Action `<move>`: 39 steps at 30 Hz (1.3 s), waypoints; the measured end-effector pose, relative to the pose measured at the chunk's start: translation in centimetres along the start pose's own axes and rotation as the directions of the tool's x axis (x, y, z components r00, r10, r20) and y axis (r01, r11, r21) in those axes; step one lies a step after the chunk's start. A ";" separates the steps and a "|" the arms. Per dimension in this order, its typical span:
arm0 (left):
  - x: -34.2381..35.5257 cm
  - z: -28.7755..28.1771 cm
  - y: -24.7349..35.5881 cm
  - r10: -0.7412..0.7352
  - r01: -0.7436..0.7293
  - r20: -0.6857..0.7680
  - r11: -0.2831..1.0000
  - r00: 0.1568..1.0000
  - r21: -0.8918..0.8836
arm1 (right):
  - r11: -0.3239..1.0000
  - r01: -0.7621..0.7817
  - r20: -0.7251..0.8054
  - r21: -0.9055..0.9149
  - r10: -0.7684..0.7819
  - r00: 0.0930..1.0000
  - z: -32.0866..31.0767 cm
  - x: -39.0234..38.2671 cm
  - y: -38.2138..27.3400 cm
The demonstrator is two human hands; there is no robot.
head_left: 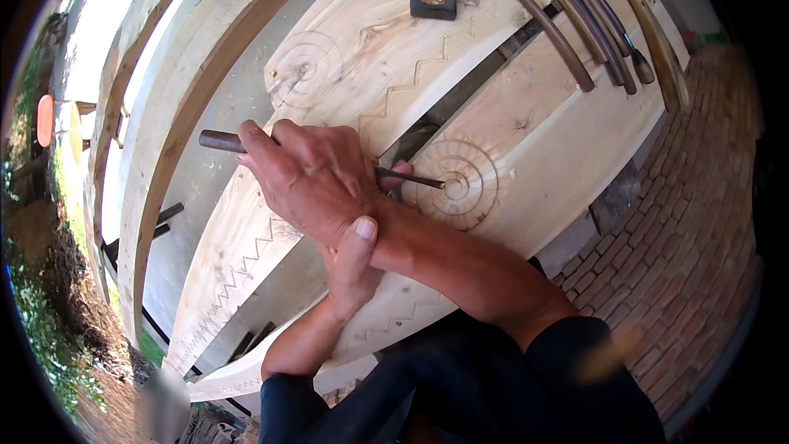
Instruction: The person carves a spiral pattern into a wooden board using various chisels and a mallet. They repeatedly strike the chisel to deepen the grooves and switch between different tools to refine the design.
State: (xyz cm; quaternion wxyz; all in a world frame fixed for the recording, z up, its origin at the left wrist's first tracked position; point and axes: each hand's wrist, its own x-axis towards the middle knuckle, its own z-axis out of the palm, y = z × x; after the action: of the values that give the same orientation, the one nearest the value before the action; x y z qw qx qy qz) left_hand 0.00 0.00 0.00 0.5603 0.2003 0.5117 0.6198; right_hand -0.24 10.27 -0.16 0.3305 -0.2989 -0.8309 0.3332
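My right hand [312,168] is closed round the wooden handle of a gouge [218,139], its back facing up. The slim dark shank slants rightward, its tip inside carved concentric rings [485,185] on a pale plank [575,148]. My left hand [349,267] lies crossed beneath my right wrist, thumb up against it; a fingertip shows beside the shank, the other fingers hidden. A second plank [329,8] has a faint ring design and zigzag lines, and more zigzags run along the boards at lower left.
Several long-handled carving tools [575,33] lie at the upper right, with a small dark square block [432,12] left of them. Curved timbers [177,99] rise at the left, beside sunlit plants [41,329]. Brick paving [674,238] runs along the right.
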 end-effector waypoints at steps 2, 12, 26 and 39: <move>-0.1 -0.1 -0.4 0.023 -0.023 0.020 1.000 1.000 0.006 | 0.998 0.046 0.042 -0.047 -0.044 0.998 0.2 -0.3 -0.8; -0.8 -0.2 -0.6 0.095 -0.075 -0.100 0.980 0.990 0.184 | 0.988 0.151 -0.013 0.024 -0.151 0.988 -0.1 0.1 -1.5; -0.8 -0.3 -0.7 0.125 -0.117 -0.063 0.987 0.990 0.111 | 0.995 0.078 -0.004 0.066 -0.078 0.997 -0.5 0.4 -1.5; -0.5 -0.5 -0.4 0.099 -0.094 -0.025 0.983 0.995 0.160 | 0.997 0.035 -0.003 0.067 -0.035 0.999 -0.4 0.7 -1.2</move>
State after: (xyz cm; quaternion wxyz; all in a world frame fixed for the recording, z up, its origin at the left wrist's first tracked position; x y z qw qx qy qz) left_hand -0.13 -0.70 -0.37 0.5036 0.2586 0.5580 0.6068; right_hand -0.67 10.18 1.25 0.3468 -0.2732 -0.8241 0.3548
